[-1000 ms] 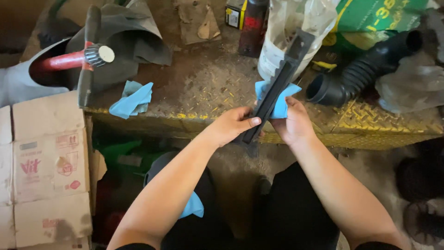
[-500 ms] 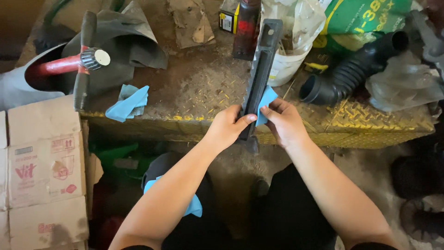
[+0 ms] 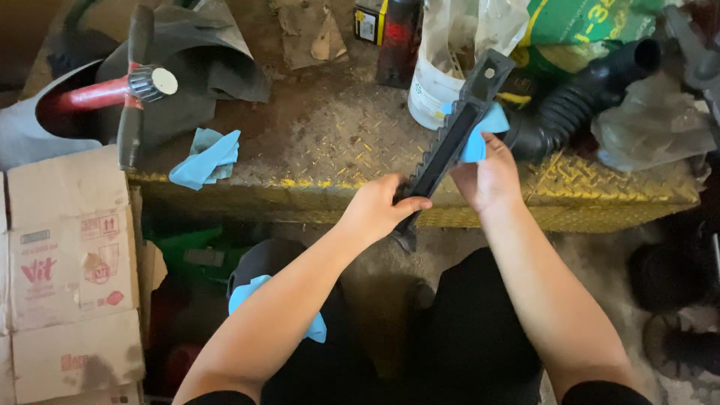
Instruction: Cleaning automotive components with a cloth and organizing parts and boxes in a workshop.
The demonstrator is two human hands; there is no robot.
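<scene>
A long black notched plastic part (image 3: 453,139) slants up to the right over the front edge of a yellow checker-plate step (image 3: 337,142). My left hand (image 3: 381,206) grips its lower end. My right hand (image 3: 487,176) holds a blue cloth (image 3: 480,131) pressed against the part's upper half, near the top end. A second blue cloth (image 3: 206,157) lies crumpled on the step at the left. Another blue cloth (image 3: 251,292) sits on my left knee.
A black ribbed hose (image 3: 585,101) and a clear plastic sheet (image 3: 652,124) lie at the right. A white plastic tub (image 3: 439,75) and a green bag (image 3: 592,22) stand behind the part. At left are a red-handled tool (image 3: 112,90), grey rubber sheeting (image 3: 195,52) and cardboard boxes (image 3: 71,255).
The black part tilted, stood more upright, then tilted right again. My right hand slid the blue cloth up along it toward the top end. My left hand kept its grip.
</scene>
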